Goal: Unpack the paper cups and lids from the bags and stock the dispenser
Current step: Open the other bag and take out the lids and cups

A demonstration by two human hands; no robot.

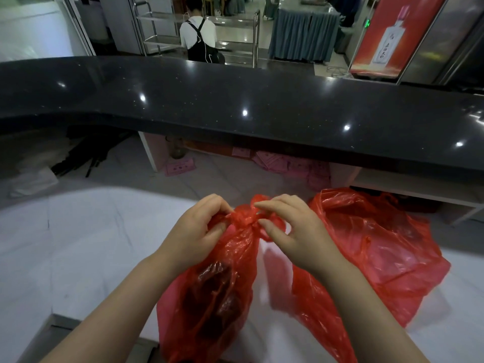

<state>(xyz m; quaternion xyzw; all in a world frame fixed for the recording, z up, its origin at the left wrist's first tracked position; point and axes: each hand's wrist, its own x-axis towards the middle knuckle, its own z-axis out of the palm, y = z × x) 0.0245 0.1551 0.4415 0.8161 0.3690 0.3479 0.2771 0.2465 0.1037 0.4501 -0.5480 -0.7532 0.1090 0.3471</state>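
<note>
Both forearms are bare, no sleeves, rings or watch on either grip.

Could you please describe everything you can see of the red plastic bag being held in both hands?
The thin, translucent red plastic bag is crinkled and glossy, hanging upright from a knotted top. The left hand and right hand pinch the knot from either side. Dark shapes show through its lower part; what they are cannot be told. It sits over the white countertop, left of a second red bag.

Near red bag (209, 297) contents only dark shapes, perhaps lids; bottom cut off by frame edge.
</note>
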